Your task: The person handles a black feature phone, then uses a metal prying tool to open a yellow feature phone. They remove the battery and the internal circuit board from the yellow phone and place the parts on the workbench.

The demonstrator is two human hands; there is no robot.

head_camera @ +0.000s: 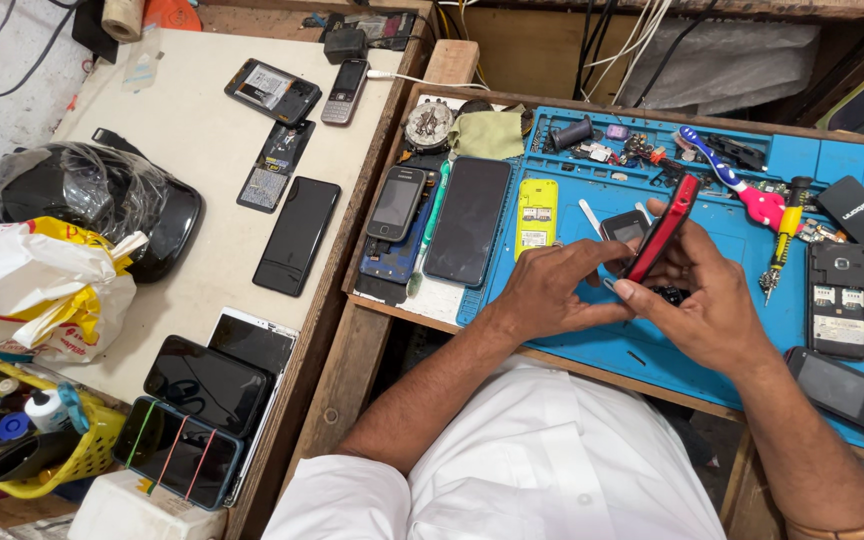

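Two hands meet on a slim red phone, held tilted on edge above the blue mat on the surface. Right hand cradles it from behind, grip pinching its sides; left hand presses fingertips against its lower end.

Red phone, blue mat, yellow keypad phone, olive-green cloth, yellow basket.

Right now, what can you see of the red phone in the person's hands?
The slim red phone with a black edge is seen edge-on, tilted, its top end leaning right, above the blue work mat. It looks like glossy plastic. The left hand and right hand both grip its lower part with their fingers.
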